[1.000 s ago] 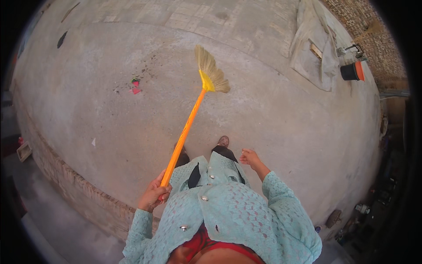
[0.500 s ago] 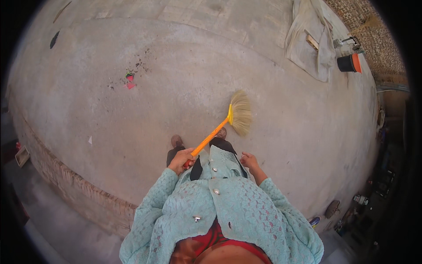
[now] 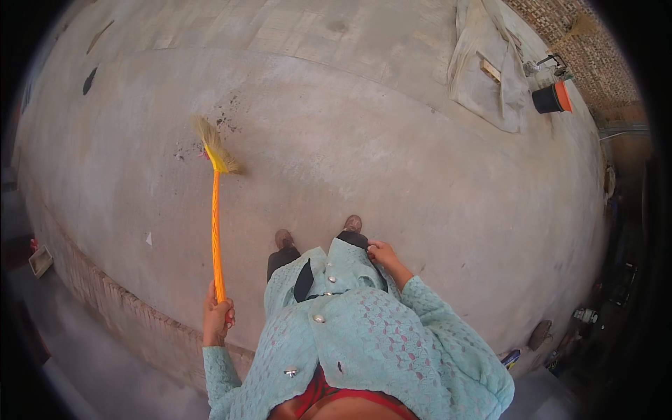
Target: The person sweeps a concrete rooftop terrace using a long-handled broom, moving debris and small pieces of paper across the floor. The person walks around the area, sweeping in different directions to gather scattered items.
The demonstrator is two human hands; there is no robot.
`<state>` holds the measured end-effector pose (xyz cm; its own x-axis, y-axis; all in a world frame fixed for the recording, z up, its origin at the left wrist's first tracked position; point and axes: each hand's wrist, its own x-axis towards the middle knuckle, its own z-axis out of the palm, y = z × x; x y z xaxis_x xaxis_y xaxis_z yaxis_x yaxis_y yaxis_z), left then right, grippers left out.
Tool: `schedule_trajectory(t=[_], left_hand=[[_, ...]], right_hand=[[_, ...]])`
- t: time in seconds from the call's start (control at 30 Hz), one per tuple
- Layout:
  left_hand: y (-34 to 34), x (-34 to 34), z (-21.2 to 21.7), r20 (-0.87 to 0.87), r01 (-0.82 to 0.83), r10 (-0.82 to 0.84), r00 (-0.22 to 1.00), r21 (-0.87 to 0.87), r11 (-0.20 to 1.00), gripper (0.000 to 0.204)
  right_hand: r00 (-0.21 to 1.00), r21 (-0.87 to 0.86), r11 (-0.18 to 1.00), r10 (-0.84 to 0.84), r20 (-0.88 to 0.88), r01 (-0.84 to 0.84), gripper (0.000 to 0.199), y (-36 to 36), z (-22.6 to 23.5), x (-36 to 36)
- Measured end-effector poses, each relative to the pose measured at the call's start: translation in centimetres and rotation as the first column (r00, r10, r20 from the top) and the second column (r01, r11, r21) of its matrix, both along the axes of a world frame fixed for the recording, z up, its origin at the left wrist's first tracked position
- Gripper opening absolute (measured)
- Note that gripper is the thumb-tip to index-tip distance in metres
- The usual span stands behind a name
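Note:
My left hand (image 3: 218, 316) is closed around the lower end of the orange handle of a broom (image 3: 216, 231). The broom points away from me, and its yellow collar and straw bristles rest on the concrete at the left. Small dark debris (image 3: 227, 115) lies scattered beside and beyond the bristles. A bit of pink-red litter shows at the broom head's left edge, mostly covered by it. My right hand (image 3: 382, 255) hangs by my right trouser leg, fingers loosely curled, with nothing visible in them.
A white scrap (image 3: 149, 239) lies on the floor at left, near a low brick ledge (image 3: 105, 280). At the far right are a pale sheet (image 3: 483, 98), a wood piece (image 3: 491, 70) on it, and a black-and-orange bucket (image 3: 551, 98). A dark flat object (image 3: 89, 81) lies far left.
My left hand has moved out to the left, swinging the broom head from in front of my right foot over to the debris. My right hand has shifted slightly left.

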<state>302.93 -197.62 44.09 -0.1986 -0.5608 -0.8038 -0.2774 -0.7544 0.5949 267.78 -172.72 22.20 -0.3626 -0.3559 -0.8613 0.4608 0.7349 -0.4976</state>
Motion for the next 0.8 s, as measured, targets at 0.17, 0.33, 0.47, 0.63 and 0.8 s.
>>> schedule_trajectory(t=[0.17, 0.33, 0.47, 0.63, 0.8], left_hand=[[0.1, -0.5, 3.3, -0.085, 0.05, -0.051, 0.995, -0.018, 0.999, 0.072], [-0.1, -2.7, 2.1, -0.297, 0.204, -0.145, 0.944, 0.175, 0.963, 0.073], [-1.0, -6.6, -0.5, -0.432, 0.402, -0.238, 0.87, 0.343, 0.849, 0.07], [0.0, -11.4, -8.7, -0.533, 0.592, -0.332, 0.778, 0.446, 0.671, 0.059], [4.5, -19.6, -10.3, -0.28, 0.429, -0.327, 0.903, 0.525, 0.735, 0.05]], right_hand=[[0.998, -0.079, 0.995, 0.062, 0.017, -0.061, 0.041, 1.1, -1.9, 0.2], [0.994, -0.103, 0.99, -0.088, 0.07, 0.095, 0.038, 2.4, -1.9, -0.3], [0.979, -0.118, 0.974, -0.186, 0.081, 0.195, 0.037, 4.1, -2.3, -0.4], [0.951, -0.083, 0.948, -0.303, 0.062, 0.307, 0.039, 6.7, -2.5, -1.0], [0.933, -0.053, 0.932, -0.357, 0.053, 0.36, 0.041, 8.5, -1.0, -2.5]])
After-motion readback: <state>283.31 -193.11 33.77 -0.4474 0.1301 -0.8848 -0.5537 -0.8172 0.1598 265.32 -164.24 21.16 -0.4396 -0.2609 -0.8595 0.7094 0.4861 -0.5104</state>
